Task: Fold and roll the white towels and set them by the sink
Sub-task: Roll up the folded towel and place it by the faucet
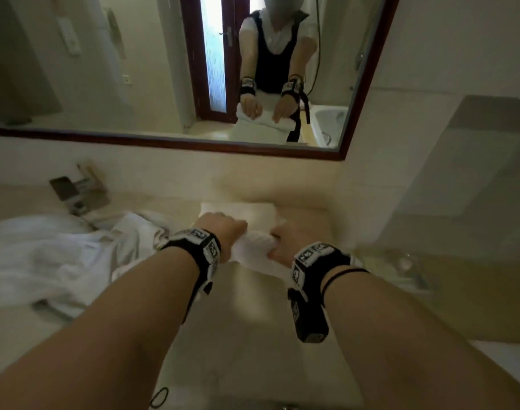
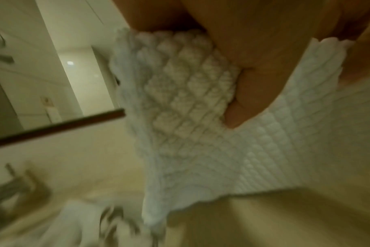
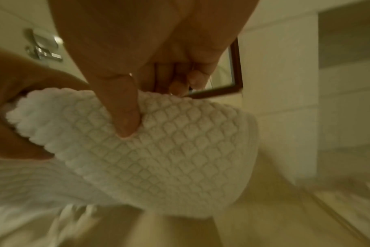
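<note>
A white waffle-weave towel [image 1: 252, 247] lies on the beige counter [image 1: 252, 306], partly rolled at its near end. My left hand [image 1: 223, 232] grips the left end of the roll [image 2: 180, 100], thumb pressed into the cloth. My right hand [image 1: 282, 244] grips the right end [image 3: 169, 150], thumb dug into the weave. The flat folded part of the towel [image 1: 238, 211] stretches away toward the wall. The fingertips of both hands are hidden under the towel in the head view.
A heap of loose white towels [image 1: 54, 255] lies at the left on the counter. Behind it stands a tray with toiletries [image 1: 78, 190]. A framed mirror [image 1: 164, 69] hangs on the wall ahead. A tiled wall [image 1: 445, 173] closes the right side.
</note>
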Available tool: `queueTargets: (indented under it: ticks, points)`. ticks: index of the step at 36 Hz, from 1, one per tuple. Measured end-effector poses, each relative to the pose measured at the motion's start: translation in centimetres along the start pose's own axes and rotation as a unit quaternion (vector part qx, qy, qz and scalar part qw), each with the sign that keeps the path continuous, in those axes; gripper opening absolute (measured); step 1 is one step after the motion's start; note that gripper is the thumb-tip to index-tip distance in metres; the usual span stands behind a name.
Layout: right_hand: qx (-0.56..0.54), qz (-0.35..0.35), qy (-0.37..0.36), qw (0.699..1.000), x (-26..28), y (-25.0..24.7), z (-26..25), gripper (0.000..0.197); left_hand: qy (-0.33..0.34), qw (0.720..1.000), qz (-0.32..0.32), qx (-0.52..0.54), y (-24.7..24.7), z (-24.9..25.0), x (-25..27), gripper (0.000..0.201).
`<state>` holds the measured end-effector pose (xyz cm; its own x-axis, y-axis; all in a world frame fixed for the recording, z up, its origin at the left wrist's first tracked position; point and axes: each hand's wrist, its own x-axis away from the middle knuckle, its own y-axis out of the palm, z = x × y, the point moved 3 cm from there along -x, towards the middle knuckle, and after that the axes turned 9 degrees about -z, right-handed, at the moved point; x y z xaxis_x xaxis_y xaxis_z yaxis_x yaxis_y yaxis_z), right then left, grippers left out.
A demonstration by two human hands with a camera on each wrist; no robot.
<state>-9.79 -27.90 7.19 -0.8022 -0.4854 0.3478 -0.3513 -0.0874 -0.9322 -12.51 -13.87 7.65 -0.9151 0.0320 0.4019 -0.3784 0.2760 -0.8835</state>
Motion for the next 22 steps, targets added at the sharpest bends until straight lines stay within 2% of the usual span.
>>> queueTargets:
  ticks: [3,6,9,11,13,17,22]
  points:
    - [0.025,-0.024,-0.017,0.999,0.8,5.5,-0.7,0.020,0.007,0.999,-0.035,0.005,6.3,2.3,1.1,0.042]
    - [0.036,-0.065,-0.031,0.997,1.8,10.8,-1.0,0.022,0.021,0.997,-0.070,0.016,11.9,4.7,2.4,0.046]
    - [0.016,-0.114,-0.035,0.993,3.3,15.2,-1.2,0.027,0.042,0.994,-0.094,0.026,16.3,6.9,4.2,0.060]
    - [0.031,-0.118,-0.047,0.991,4.3,17.0,-1.4,0.028,0.037,0.993,-0.100,0.041,18.6,7.9,5.3,0.071]
    - [0.039,-0.103,-0.060,0.992,5.1,18.0,-1.6,0.033,0.026,0.994,-0.099,0.044,20.1,8.3,6.0,0.074]
    - [0.018,-0.063,-0.058,0.996,6.1,18.8,-2.0,0.039,0.027,0.995,-0.077,0.061,20.9,8.3,6.8,0.065]
    - [0.028,-0.057,-0.070,0.995,6.8,19.5,-2.9,0.046,0.037,0.993,-0.042,0.107,21.7,7.3,7.7,0.068]
